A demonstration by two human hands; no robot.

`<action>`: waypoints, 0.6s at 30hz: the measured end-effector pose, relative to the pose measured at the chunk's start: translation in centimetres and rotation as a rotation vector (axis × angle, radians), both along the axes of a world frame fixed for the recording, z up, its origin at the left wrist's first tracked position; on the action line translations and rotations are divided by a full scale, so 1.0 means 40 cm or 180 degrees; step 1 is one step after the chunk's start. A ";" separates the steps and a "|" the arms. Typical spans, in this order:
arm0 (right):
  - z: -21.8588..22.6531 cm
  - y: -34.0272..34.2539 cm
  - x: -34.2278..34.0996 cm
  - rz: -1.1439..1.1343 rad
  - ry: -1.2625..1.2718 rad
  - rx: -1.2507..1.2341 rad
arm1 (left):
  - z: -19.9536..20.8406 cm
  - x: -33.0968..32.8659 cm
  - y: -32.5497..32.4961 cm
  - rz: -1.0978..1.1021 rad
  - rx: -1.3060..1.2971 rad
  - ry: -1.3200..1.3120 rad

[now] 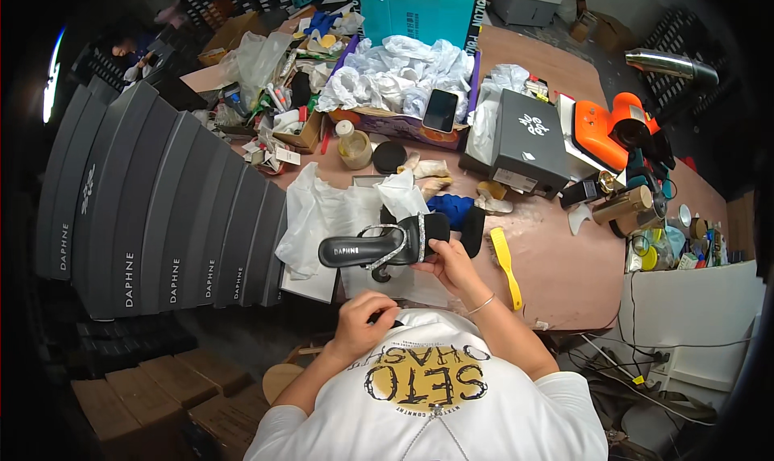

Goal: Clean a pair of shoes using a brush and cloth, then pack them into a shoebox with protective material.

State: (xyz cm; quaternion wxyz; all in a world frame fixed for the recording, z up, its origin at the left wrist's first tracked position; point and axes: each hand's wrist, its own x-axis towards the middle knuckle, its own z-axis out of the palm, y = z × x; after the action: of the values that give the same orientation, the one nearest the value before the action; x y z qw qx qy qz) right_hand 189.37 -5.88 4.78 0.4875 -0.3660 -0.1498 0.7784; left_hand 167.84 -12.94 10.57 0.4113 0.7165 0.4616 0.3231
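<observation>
A black sandal (343,252) with glittering, stone-set straps is held above the table edge, its heel end to the left. My right hand (453,266) grips it near the toe end, thumb on top, a thin bracelet on the wrist. Close to my shirt, my left hand (363,322) has its fingers curled in. Something small and dark shows by those fingers, but its kind is hidden. Behind the sandal, white tissue paper (310,211) spreads over an open shoebox (313,285). Blue cloth (453,209) and a black pad (472,231) lie just beyond the right hand.
Dark grey shoeboxes (121,203) stand in a row at left. A yellow brush-like tool (505,267) lies at right. Farther back are a jar (353,147), a paper-filled box (379,123) with a phone (440,110), a grey shoebox (532,134) and an orange tool (597,134).
</observation>
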 end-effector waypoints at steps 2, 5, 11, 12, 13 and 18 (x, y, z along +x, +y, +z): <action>0.009 -0.011 -0.017 0.0032 0.0157 0.0058 | -0.048 0.025 -0.010 0.0462 -0.0521 0.0284; 0.018 -0.028 -0.036 0.0170 0.0398 0.0103 | -0.146 0.027 0.023 0.0866 -0.0809 -0.1061; -0.009 -0.041 -0.082 0.0386 -0.0373 0.0052 | -0.106 0.069 0.107 0.1520 -0.0260 -0.2158; -0.042 -0.034 -0.079 0.0208 -0.0459 0.0222 | -0.079 0.072 0.101 0.1325 -0.0112 -0.1880; -0.069 -0.030 -0.075 0.0137 -0.0744 0.0488 | -0.091 0.067 0.102 0.1270 0.0090 -0.1410; 0.046 0.033 -0.022 0.1440 -0.2706 0.1674 | -0.093 0.006 0.176 0.1878 -0.1631 -0.3353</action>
State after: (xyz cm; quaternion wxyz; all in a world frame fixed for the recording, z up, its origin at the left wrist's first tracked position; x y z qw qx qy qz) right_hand 188.51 -4.55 6.61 0.2796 -0.4728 -0.5980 0.5837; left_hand 168.10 -5.91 6.84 0.6342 0.1850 0.4379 0.6098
